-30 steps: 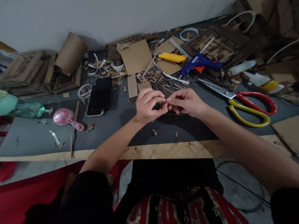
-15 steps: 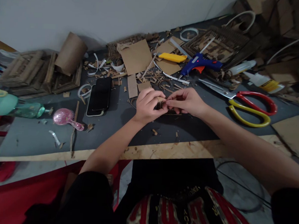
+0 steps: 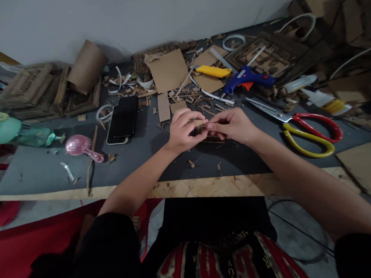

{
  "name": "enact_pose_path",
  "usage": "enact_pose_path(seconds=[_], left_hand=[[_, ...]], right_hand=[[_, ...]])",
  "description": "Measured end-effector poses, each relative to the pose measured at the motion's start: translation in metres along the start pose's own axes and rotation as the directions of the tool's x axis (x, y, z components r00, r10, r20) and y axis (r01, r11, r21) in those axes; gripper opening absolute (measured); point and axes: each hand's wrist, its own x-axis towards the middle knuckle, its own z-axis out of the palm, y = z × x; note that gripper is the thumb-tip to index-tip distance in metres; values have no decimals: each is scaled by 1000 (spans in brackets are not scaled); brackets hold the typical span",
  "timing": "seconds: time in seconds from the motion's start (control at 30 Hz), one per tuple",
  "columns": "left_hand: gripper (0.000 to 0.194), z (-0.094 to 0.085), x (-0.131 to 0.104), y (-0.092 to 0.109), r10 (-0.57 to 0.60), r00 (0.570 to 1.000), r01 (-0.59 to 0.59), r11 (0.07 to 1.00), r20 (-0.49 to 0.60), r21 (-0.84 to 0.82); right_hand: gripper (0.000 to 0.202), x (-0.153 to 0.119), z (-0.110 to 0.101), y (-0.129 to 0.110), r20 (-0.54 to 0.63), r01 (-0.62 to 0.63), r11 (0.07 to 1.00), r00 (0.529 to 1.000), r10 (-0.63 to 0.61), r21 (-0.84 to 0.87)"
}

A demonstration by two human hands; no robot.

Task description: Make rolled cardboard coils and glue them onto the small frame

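Both hands meet over a small corrugated cardboard piece (image 3: 210,139) at the middle of the table, and much of it is hidden beneath them. My left hand (image 3: 185,130) curls round its left side, fingers bent over the top and thumb pointing right. From the right, my right hand (image 3: 231,125) pinches at the same piece, with thumb and forefinger close to the left fingertips. A tan cardboard edge shows between the fingers. Just beyond the hands lie a cardboard strip (image 3: 164,106) and a small cardboard scrap (image 3: 178,106).
Right of my hands lie scissors (image 3: 312,125) with red and yellow handles. Behind are a blue glue gun (image 3: 248,79), a yellow cutter (image 3: 214,71) and a cardboard sheet (image 3: 168,71). Phones (image 3: 122,119), a pink hairbrush (image 3: 79,145) and cardboard frames (image 3: 33,85) are leftward.
Both hands stay in nearly the same place on the cardboard piece. The right fingers have shifted slightly, and a bit more of the piece's tan edge shows.
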Motion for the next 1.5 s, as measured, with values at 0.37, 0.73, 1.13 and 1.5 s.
enact_pose_path(seconds=[0.37,0.73,1.13,1.5], left_hand=[[5,0,2,4,41,989,-56,993,-139,-106],[12,-1,2,-1,-63,997,57,993,-52,-104],[10,0,0,2,88,996,-87,995,-7,38],[12,4,-4,-2,8,998,-12,998,55,60]], right_hand=[[37,-1,0,-3,3,-79,994,997,79,77],[47,2,-1,-3,-37,-201,940,975,219,274],[34,1,1,-2,-65,-86,996,994,85,-11],[31,2,1,1,-79,-76,997,994,78,31]])
